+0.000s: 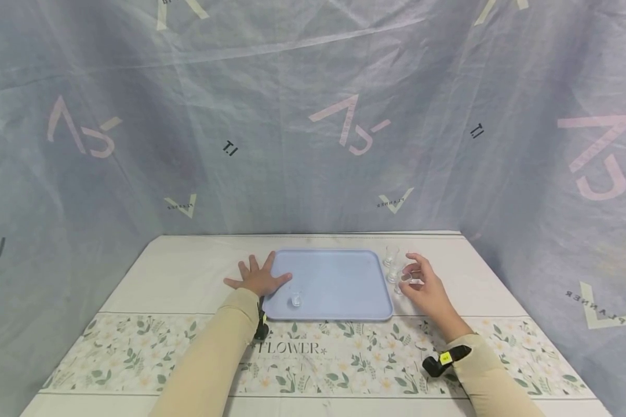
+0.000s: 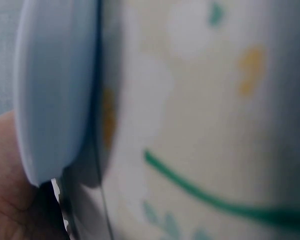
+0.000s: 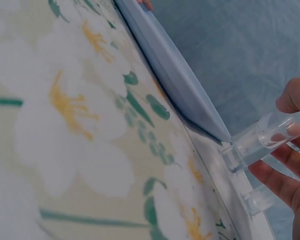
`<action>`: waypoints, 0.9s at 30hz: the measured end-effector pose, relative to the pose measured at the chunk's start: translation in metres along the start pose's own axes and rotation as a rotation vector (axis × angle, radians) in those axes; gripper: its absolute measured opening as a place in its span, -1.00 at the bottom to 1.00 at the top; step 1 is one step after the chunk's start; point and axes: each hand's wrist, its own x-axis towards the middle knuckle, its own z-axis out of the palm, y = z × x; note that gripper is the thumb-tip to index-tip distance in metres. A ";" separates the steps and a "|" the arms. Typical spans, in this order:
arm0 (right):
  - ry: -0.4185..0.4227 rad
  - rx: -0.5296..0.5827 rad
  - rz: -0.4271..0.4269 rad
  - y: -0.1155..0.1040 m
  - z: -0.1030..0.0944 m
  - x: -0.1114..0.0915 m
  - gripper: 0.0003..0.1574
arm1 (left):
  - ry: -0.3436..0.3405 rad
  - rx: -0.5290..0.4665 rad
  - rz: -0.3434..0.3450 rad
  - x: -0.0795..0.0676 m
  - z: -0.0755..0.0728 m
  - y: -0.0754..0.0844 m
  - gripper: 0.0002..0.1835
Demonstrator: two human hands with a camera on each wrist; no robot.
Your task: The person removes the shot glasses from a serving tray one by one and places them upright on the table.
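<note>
My left hand [image 1: 261, 282] lies with fingers spread at the left edge of a pale blue tray [image 1: 339, 284], thumb over its rim. On the tray, near its front left, sits a small clear glass [image 1: 296, 300]. To the right of the tray, my right hand [image 1: 426, 291] has thumb and fingers around another small clear glass [image 3: 242, 148]. In the right wrist view this glass's thick base is close to the table, and fingers show through its wall. Beyond it along the tray's right edge stand more clear glasses [image 1: 390, 256].
A white cloth [image 1: 188, 272] with a flowered, lettered band [image 1: 339, 359] covers the table. Grey printed sheets [image 1: 271, 191] hang behind it and at both sides. Black wrist cameras [image 1: 445, 360] are strapped to both forearms.
</note>
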 end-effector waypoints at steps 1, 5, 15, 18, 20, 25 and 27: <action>-0.002 -0.001 0.000 0.001 0.000 0.000 -0.06 | 0.001 0.001 0.000 0.000 0.000 0.000 0.05; -0.016 -0.020 0.016 0.003 0.003 -0.002 -0.06 | -0.001 0.001 -0.003 0.000 0.000 0.001 0.05; -0.051 -0.037 0.060 0.008 0.005 -0.006 -0.06 | -0.002 0.008 0.000 -0.001 -0.001 0.001 0.04; -0.063 -0.044 0.058 0.008 0.005 -0.007 -0.07 | 0.000 0.010 0.000 -0.001 0.000 0.001 0.04; -0.073 -0.047 0.059 0.009 0.005 -0.008 -0.08 | 0.001 0.010 0.001 0.000 0.000 0.001 0.05; -0.087 -0.054 0.069 0.011 0.005 -0.008 -0.09 | 0.000 0.008 -0.002 0.000 0.001 0.001 0.05; -0.088 -0.059 0.075 0.012 0.005 -0.008 -0.08 | -0.001 0.008 -0.001 0.000 0.000 0.001 0.05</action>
